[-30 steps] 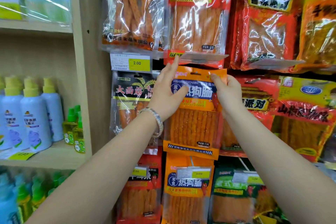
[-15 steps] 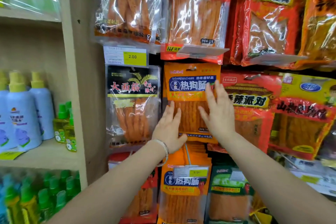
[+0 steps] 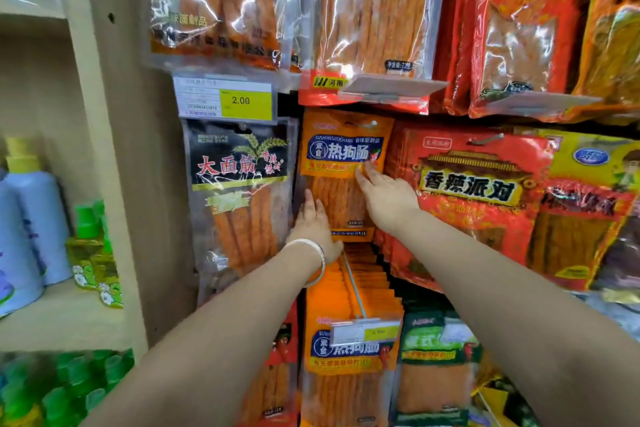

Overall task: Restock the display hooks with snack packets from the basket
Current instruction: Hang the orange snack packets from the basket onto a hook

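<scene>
Centre of the display: an orange snack packet (image 3: 341, 152) is hanging flat in the middle row of the wall, between a black packet (image 3: 239, 184) on its left and a red packet (image 3: 478, 191) on its right. I am resting both hands on it. My left hand (image 3: 313, 224), with a silver bracelet (image 3: 317, 251) on its wrist, is lying open with straight fingers pointing up along the packet's lower left edge. My right hand (image 3: 386, 199) is also lying open, its extended fingertips (image 3: 363, 175) touching the yellow band below the blue label; neither hand is curling round anything. Directly below, a full row of matching orange packets (image 3: 349, 291) is hanging on a metal hook (image 3: 353, 282) that is carrying a price tag (image 3: 365, 333) at its front end. Above the black packet a yellow label (image 3: 246, 101) is reading 2.00. At far left, past a wooden upright (image 3: 114, 156), pale bottles (image 3: 29, 218) and green-capped bottles (image 3: 91, 236) are standing on a shelf (image 3: 65, 319).
</scene>
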`<state>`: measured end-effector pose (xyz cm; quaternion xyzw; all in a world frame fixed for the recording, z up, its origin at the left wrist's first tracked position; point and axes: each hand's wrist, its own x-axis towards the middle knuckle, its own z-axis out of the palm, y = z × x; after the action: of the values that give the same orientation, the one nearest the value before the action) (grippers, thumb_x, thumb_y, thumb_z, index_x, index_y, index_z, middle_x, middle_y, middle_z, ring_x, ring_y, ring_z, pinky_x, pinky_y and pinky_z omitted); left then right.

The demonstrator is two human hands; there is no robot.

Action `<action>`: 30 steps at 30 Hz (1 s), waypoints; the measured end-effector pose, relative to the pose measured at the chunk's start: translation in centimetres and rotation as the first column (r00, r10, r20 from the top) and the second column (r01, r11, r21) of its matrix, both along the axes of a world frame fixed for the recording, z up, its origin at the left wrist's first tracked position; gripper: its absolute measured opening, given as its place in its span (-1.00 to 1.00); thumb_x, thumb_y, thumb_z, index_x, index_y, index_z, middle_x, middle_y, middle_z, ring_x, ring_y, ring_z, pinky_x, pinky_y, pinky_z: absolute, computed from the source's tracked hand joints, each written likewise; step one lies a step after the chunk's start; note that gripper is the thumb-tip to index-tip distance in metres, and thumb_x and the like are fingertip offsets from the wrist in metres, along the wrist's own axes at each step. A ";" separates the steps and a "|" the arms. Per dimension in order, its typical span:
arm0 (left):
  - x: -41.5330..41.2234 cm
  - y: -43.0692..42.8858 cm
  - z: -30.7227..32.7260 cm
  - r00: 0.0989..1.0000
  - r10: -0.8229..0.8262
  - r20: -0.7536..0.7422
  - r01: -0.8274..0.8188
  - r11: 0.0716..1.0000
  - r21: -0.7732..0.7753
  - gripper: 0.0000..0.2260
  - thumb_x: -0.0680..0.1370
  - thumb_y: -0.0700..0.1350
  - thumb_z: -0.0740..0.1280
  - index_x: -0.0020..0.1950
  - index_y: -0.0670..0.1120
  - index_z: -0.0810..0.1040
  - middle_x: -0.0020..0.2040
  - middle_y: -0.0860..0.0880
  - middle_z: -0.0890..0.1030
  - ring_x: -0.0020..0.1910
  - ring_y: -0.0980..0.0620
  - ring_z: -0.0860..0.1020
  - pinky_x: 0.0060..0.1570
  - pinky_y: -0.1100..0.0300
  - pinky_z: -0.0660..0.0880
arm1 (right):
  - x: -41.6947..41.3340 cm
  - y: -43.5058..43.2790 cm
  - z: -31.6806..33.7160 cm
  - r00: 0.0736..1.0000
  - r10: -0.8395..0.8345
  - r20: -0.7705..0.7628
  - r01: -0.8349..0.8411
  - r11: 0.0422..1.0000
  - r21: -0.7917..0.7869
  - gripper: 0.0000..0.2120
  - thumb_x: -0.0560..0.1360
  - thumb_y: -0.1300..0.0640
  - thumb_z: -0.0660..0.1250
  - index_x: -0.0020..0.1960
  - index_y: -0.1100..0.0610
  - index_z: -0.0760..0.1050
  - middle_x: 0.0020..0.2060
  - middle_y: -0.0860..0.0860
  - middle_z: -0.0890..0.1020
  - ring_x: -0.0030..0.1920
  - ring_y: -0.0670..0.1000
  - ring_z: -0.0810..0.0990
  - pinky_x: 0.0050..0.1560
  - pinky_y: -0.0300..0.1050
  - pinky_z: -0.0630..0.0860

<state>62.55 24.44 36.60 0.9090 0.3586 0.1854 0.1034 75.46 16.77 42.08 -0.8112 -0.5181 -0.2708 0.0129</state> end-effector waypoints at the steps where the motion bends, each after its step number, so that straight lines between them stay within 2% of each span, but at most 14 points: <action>1: 0.1 0.2 0.2 1.000 -0.007 -0.006 0.007 1.000 -0.009 -0.18 0.53 0.04 0.29 0.52 -0.21 -0.20 0.50 -0.15 -0.36 0.52 -0.13 -0.07 0.47 0.05 0.06 | -0.2 0.0 0.4 1.000 -0.017 -0.021 0.017 0.999 -0.033 -0.35 0.53 0.28 0.12 0.55 0.08 -0.05 0.55 0.09 -0.05 0.46 0.09 0.21 0.31 0.00 0.28; 4: 0.1 0.6 0.8 0.999 -0.052 -0.007 0.051 0.998 -0.045 -0.21 0.54 0.02 0.28 0.53 -0.20 -0.17 0.51 -0.15 -0.35 0.51 -0.16 0.05 0.46 0.10 0.10 | -0.9 -0.3 0.7 0.988 -0.023 -0.153 0.016 0.999 -0.044 -0.33 0.51 0.30 0.12 0.55 0.06 -0.03 0.54 0.06 0.03 0.45 0.12 0.25 0.33 0.02 0.30; 8: -0.8 0.1 0.6 0.983 -0.175 0.051 0.179 0.980 -0.083 -0.26 0.54 -0.03 0.26 0.53 -0.18 -0.12 0.52 -0.16 -0.30 0.46 -0.16 0.20 0.40 0.08 0.23 | -2.9 -2.6 -0.9 0.895 0.149 -0.420 -0.080 0.981 0.177 -0.39 0.53 0.25 0.17 0.54 0.08 0.07 0.47 0.12 0.27 0.40 0.14 0.35 0.34 0.03 0.35; 10: -2.1 -1.0 0.0 0.958 -0.262 0.116 0.272 0.959 -0.083 -0.34 0.54 -0.06 0.26 0.53 -0.16 0.00 0.55 -0.19 -0.08 0.47 -0.11 0.20 0.41 0.13 0.20 | -4.4 -4.4 -2.5 0.855 0.204 -0.477 -0.048 0.946 0.320 -0.45 0.53 0.21 0.23 0.50 0.08 0.19 0.33 0.11 0.44 0.21 0.10 0.51 0.22 0.00 0.44; 13: -5.9 -3.7 -1.9 0.878 -0.384 0.284 0.419 0.905 -0.072 -0.59 0.52 -0.14 0.28 0.38 -0.10 0.41 0.34 -0.15 0.42 0.25 -0.05 0.47 0.30 0.16 0.34 | -7.3 -7.7 -5.7 0.779 0.288 -0.557 0.033 0.868 0.495 -0.58 0.49 0.16 0.34 0.33 0.09 0.40 -0.02 -0.01 0.55 -0.17 -0.02 0.53 -0.01 -0.09 0.49; 15: -9.1 -5.7 -4.0 0.804 -0.446 0.393 0.496 0.868 -0.029 -0.70 0.49 -0.21 0.29 0.21 -0.10 0.56 0.20 -0.10 0.52 0.11 -0.02 0.55 0.22 0.18 0.41 | -9.6 -10.0 -8.3 0.709 0.339 -0.618 0.095 0.823 0.560 -0.67 0.48 0.18 0.37 0.23 0.11 0.46 -0.14 -0.02 0.54 -0.27 -0.07 0.49 -0.10 -0.14 0.46; 18: -14.2 -8.5 -8.2 0.775 -0.480 0.412 0.524 0.852 0.006 -0.75 0.46 -0.14 0.28 0.10 -0.09 0.61 0.14 -0.06 0.57 0.16 0.02 0.50 0.20 0.25 0.36 | -13.5 -13.4 -13.5 0.581 0.412 -0.702 0.136 0.801 0.583 -0.76 0.49 0.27 0.34 0.13 0.11 0.45 -0.20 -0.07 0.53 -0.28 -0.19 0.49 -0.19 -0.29 0.42; 20: -17.9 -10.2 -11.9 0.815 -0.409 0.409 0.483 0.871 -0.091 -0.73 0.46 -0.09 0.25 0.10 -0.08 0.61 0.13 -0.05 0.56 0.16 0.07 0.48 0.15 0.31 0.36 | -16.9 -15.5 -17.6 0.496 0.441 -0.748 0.177 0.792 0.584 -0.77 0.49 0.31 0.33 0.02 0.02 0.44 -0.21 -0.12 0.53 -0.29 -0.29 0.49 -0.20 -0.37 0.41; 22: -21.8 -11.8 -16.8 0.874 -0.315 0.371 0.410 0.886 -0.214 -0.73 0.45 -0.12 0.27 0.10 -0.14 0.60 0.09 -0.11 0.57 0.13 0.05 0.47 0.11 0.34 0.33 | -20.4 -17.3 -21.8 0.393 0.431 -0.812 0.220 0.814 0.538 -0.77 0.49 0.35 0.32 -0.01 0.04 0.42 -0.23 -0.06 0.52 -0.32 -0.32 0.48 -0.23 -0.45 0.38; 24: -26.5 -13.2 -22.3 0.953 -0.144 0.266 0.245 0.884 -0.399 -0.72 0.44 -0.15 0.32 0.12 -0.19 0.60 0.07 -0.19 0.60 0.12 -0.08 0.52 0.16 0.21 0.35 | -24.1 -19.0 -26.1 0.295 0.370 -0.881 0.219 0.871 0.439 -0.78 0.48 0.38 0.31 0.02 0.12 0.42 -0.19 0.01 0.53 -0.26 -0.26 0.50 -0.13 -0.35 0.43; 26: -31.9 -14.8 -27.4 0.992 0.068 0.108 0.010 0.804 -0.594 -0.70 0.44 -0.12 0.32 0.12 -0.21 0.60 0.08 -0.22 0.61 0.11 -0.16 0.55 0.15 0.10 0.43 | -28.0 -20.4 -30.1 0.184 0.290 -0.939 0.206 0.923 0.326 -0.75 0.46 0.41 0.31 0.05 0.15 0.43 -0.13 0.08 0.53 -0.14 -0.01 0.52 -0.02 -0.10 0.45; 27: -34.7 -15.6 -29.7 0.990 0.139 0.019 -0.095 0.760 -0.643 -0.72 0.45 -0.13 0.32 0.11 -0.22 0.60 0.08 -0.23 0.61 0.09 -0.17 0.55 0.12 0.05 0.45 | -29.9 -21.1 -32.0 0.129 0.247 -0.960 0.180 0.947 0.268 -0.73 0.45 0.43 0.31 0.05 0.15 0.42 -0.12 0.09 0.52 -0.12 0.05 0.50 -0.03 -0.05 0.43; 29: -40.1 -17.4 -33.3 0.972 0.189 -0.142 -0.234 0.690 -0.685 -0.79 0.47 -0.21 0.32 0.06 -0.23 0.61 0.02 -0.23 0.62 0.04 -0.19 0.57 0.05 0.01 0.47 | -33.7 -22.3 -35.5 0.049 0.097 -0.994 0.083 0.991 0.100 -0.69 0.46 0.41 0.33 0.16 0.20 0.42 0.02 0.10 0.51 0.00 0.07 0.48 0.00 -0.17 0.43; 30: -42.7 -18.3 -34.7 0.959 0.204 -0.196 -0.283 0.656 -0.699 -0.81 0.46 -0.20 0.31 0.03 -0.22 0.61 -0.01 -0.23 0.63 0.03 -0.20 0.58 0.03 0.00 0.48 | -35.4 -22.7 -37.1 0.039 -0.010 -0.999 0.020 1.000 -0.009 -0.62 0.47 0.37 0.34 0.27 0.24 0.39 0.16 0.12 0.48 0.12 0.08 0.48 0.11 -0.19 0.42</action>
<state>19.82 6.17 1.90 0.7467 0.5256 -0.0039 0.4077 40.02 -5.96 4.98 -0.7776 -0.3551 0.3651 0.3687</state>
